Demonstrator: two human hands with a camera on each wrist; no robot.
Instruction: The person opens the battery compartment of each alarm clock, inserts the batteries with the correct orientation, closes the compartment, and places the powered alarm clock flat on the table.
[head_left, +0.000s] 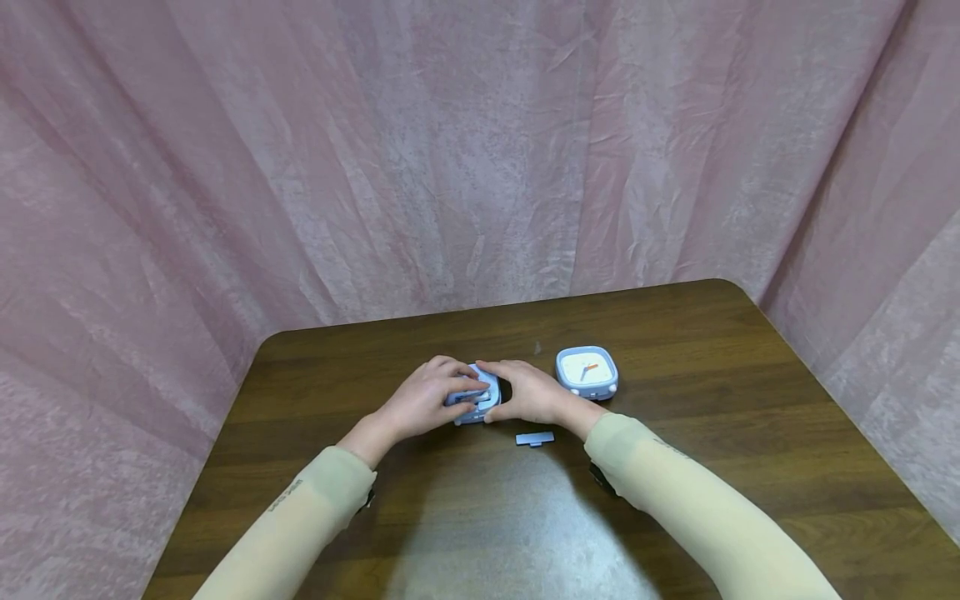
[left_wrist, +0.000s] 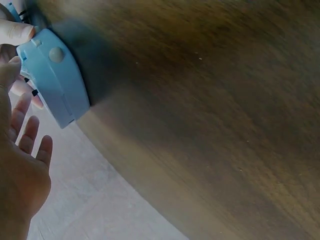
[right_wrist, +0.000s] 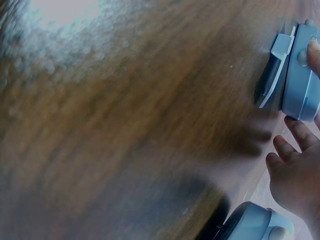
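Note:
A light blue alarm clock lies with its back upward on the table, between both hands. My right hand grips its right side, thumb at the near edge and fingers at the far edge. Over the back of the clock lies my left hand, its thumb and index finger at a recess there; whether they pinch something small is hidden. In the left wrist view the left hand's other fingers spread loosely beside the clock. A small blue battery cover with a tab lies on the table nearer me.
A second light blue alarm clock with a white face and orange hand stands face up, right of my right hand. The brown wooden table has rounded far corners. Pink curtains hang behind it and at both sides.

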